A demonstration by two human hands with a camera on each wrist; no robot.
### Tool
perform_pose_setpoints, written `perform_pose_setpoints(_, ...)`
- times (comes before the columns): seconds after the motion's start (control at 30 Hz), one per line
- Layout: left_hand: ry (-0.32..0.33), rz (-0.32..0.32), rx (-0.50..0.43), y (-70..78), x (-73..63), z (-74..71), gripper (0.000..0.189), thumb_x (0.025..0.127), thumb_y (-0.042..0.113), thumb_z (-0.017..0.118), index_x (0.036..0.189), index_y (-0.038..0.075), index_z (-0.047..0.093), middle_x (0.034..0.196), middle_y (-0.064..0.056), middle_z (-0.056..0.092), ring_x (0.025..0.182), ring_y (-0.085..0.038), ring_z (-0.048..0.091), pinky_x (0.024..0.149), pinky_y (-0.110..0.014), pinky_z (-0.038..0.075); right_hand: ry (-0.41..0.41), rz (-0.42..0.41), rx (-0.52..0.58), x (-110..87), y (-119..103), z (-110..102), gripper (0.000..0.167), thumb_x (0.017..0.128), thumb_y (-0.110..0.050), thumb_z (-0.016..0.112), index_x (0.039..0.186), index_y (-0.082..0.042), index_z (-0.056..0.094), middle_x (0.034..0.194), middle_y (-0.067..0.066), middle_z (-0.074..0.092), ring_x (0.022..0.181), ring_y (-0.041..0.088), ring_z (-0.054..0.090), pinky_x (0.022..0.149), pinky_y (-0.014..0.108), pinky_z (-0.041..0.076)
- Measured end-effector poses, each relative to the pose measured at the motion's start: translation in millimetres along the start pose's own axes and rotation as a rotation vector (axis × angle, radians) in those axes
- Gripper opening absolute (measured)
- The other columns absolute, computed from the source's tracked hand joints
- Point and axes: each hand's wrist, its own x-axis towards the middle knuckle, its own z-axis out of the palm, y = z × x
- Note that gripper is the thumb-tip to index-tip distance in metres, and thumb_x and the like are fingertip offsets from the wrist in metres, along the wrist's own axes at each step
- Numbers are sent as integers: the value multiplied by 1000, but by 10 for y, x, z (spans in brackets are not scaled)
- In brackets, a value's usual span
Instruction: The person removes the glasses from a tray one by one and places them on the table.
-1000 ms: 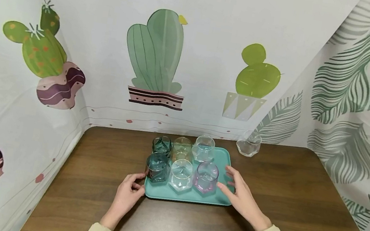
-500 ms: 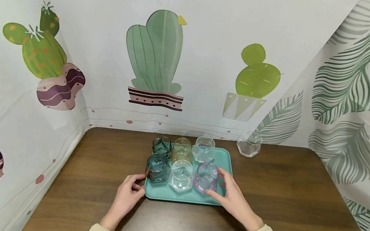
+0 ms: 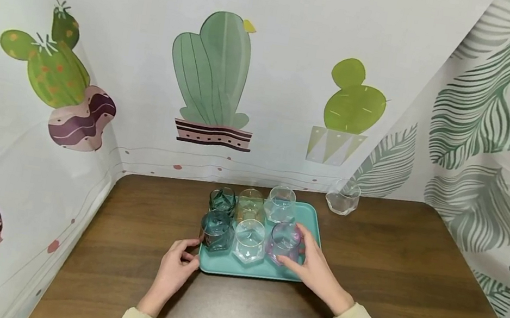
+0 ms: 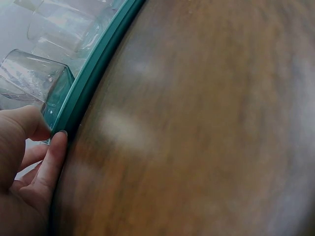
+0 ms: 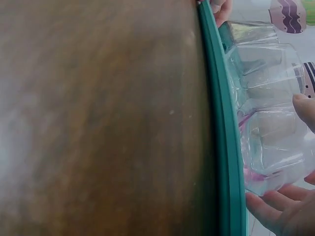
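Observation:
A turquoise tray (image 3: 252, 275) carries several faceted glasses in two rows. At its front left corner my left hand (image 3: 175, 268) pinches the tray's rim between thumb and fingers, as the left wrist view shows. A dark teal glass (image 3: 216, 233) stands just inside that corner, with a clear gold-rimmed glass (image 3: 249, 243) beside it. My right hand (image 3: 318, 267) holds the pink-tinted glass (image 3: 284, 243) at the front right of the tray, thumb on the near side and fingers round the far side. In the right wrist view this pink-tinted glass (image 5: 275, 142) sits between thumb and fingers, low over the tray.
Behind, a dark green glass (image 3: 222, 201), an amber glass (image 3: 250, 206) and a clear glass (image 3: 280, 205) form the back row. Another clear glass (image 3: 342, 198) stands off the tray at the back right. The wooden table (image 3: 408, 259) ends at a cactus-print wall cloth (image 3: 285, 86).
My right hand has moved left from the tray's right edge and closed its fingers round the pink-tinted glass. My left hand has stayed at the tray's corner.

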Motion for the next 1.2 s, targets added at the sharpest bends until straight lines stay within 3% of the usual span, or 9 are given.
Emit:
perform_pose_setpoints(0.13, 9, 10, 0, 7, -5, 0, 38, 85, -1, 69, 122, 2, 71, 118, -13, 65, 79, -7, 63, 68, -20, 54, 8, -7, 49, 22, -4, 2, 89, 87, -24, 86, 157, -5, 34, 148, 23, 49, 126, 36, 56, 98, 54, 53)
perform_pose_setpoints(0.37, 3, 7, -3, 7, -9, 3, 38, 85, -2, 68, 122, 1, 71, 119, -14, 65, 80, -10, 64, 68, -19, 53, -1, 54, 155, 35, -16, -5, 84, 85, -20, 87, 153, -8, 40, 145, 24, 52, 131, 41, 54, 100, 61, 51)
perform_pose_setpoints(0.73, 4, -13, -1, -8, 6, 8, 39, 84, 0, 69, 123, 3, 71, 120, -13, 65, 80, -7, 63, 69, -20, 54, 27, 56, 147, -15, 0, -40, 81, 83, -20, 89, 151, -11, 45, 140, 22, 57, 126, 40, 57, 93, 58, 57)
perform_pose_setpoints(0.87, 12, 9, -4, -4, -2, 10, 38, 84, 0, 69, 121, 1, 71, 118, -14, 65, 78, -7, 63, 67, -21, 54, 53, 64, 164, -53, 21, -67, 80, 82, -20, 90, 149, -13, 48, 139, 21, 57, 127, 40, 56, 94, 57, 57)
perform_pose_setpoints(1.2, -3, -14, -3, 25, 5, -5, 38, 85, 0, 69, 123, 2, 71, 119, -13, 65, 79, -8, 64, 68, -20, 54, 88, 59, 133, -111, 19, -274, 77, 84, -20, 88, 149, -14, 47, 140, 21, 57, 128, 40, 56, 93, 56, 57)
